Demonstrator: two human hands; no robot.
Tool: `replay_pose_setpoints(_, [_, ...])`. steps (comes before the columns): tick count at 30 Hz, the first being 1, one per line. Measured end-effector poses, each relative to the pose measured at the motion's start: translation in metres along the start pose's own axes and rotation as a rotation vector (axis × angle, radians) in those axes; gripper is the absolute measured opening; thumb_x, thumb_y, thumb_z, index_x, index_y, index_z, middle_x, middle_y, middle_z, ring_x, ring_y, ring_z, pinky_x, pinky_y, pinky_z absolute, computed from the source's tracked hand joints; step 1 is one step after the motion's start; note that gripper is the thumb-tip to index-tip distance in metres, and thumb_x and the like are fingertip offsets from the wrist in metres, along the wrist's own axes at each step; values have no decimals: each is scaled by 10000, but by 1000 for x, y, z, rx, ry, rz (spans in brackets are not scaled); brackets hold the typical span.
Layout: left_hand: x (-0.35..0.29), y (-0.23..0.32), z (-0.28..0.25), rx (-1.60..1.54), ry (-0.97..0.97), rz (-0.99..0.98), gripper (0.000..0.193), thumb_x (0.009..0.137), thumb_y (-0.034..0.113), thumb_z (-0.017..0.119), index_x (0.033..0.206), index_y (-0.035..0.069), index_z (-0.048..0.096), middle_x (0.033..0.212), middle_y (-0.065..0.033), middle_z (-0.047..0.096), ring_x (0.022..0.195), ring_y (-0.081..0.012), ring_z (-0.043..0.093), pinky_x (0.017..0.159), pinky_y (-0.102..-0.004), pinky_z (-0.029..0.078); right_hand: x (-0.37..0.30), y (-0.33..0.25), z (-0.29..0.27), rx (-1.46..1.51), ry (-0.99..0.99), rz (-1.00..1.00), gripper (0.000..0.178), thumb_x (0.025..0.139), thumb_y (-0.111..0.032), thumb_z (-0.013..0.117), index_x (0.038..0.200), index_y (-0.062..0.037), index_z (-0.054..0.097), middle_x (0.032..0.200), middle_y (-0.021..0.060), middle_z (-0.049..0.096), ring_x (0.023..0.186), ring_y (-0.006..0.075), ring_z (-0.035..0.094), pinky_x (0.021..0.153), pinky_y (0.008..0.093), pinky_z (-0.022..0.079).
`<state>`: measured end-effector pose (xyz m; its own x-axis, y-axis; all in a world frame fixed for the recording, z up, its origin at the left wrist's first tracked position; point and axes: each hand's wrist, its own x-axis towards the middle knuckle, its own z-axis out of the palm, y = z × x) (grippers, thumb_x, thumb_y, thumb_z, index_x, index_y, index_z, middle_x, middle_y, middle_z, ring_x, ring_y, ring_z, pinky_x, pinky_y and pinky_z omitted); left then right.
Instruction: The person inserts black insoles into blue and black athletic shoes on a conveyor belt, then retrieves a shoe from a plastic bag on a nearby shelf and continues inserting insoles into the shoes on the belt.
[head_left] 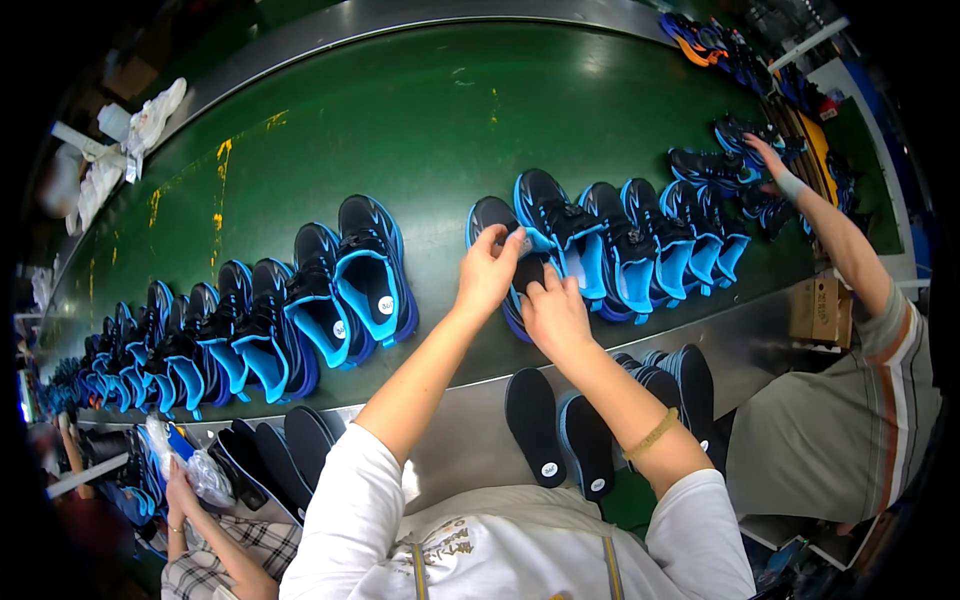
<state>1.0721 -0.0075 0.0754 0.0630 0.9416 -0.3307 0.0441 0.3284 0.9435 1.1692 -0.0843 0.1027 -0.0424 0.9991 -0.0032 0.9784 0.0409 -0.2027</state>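
Note:
A black and blue sports shoe (pixel 490 213) sits on the green belt in front of me, toe pointing away. My left hand (pixel 488 270) grips it at the tongue and upper edge of the opening, thumb and fingers closed. My right hand (pixel 556 312) is closed on a black insole (pixel 528 273) that lies partly inside the shoe's opening. My fingers hide part of the insole and the shoe's heel. Just right of it stands a similar shoe (pixel 545 205) with a light blue lining.
The green belt (pixel 400 110) carries a row of shoes (pixel 365 265) on the left and several more shoes (pixel 640 235) on the right. Black insoles (pixel 532 420) lie on the near metal ledge. A co-worker's hand (pixel 765 155) touches shoes at right; another co-worker's hands (pixel 178 490) hold clear plastic at lower left.

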Motion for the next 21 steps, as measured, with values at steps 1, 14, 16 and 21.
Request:
replay_pose_setpoints(1, [-3, 3, -1, 76, -35, 28, 488, 798, 371, 589, 1057, -40, 544, 727, -92, 594, 651, -141, 548, 579, -267, 441, -2, -1, -6, -52, -42, 22, 165, 727, -105, 531, 790, 30, 603, 1122, 238, 497, 884, 345, 494, 744, 380, 460])
replay_pose_setpoints(14, [8, 10, -14, 255, -200, 49, 565, 776, 419, 591, 1070, -61, 545, 778, -136, 624, 686, -168, 586, 613, -283, 452, 10, -13, -50, -132, -457, 160, 379, 660, -334, 670, 820, 4, 610, 1016, 235, 528, 930, 338, 520, 765, 385, 470])
replay_pose_setpoints(16, [8, 8, -14, 262, -202, 95, 567, 776, 421, 591, 1066, -64, 545, 769, -133, 622, 673, -165, 581, 606, -282, 450, 25, -3, -48, -96, -562, 133, 330, 656, -298, 664, 785, 2, 618, 928, 220, 563, 896, 327, 537, 755, 380, 472])
replay_pose_setpoints(21, [9, 13, -23, 275, -313, 53, 550, 777, 422, 594, 1042, -59, 558, 745, -121, 618, 648, -145, 565, 590, -271, 442, 21, 27, -40, 179, -428, -74, 138, 646, -149, 597, 657, -13, 620, 681, 168, 597, 736, 307, 551, 694, 403, 466])
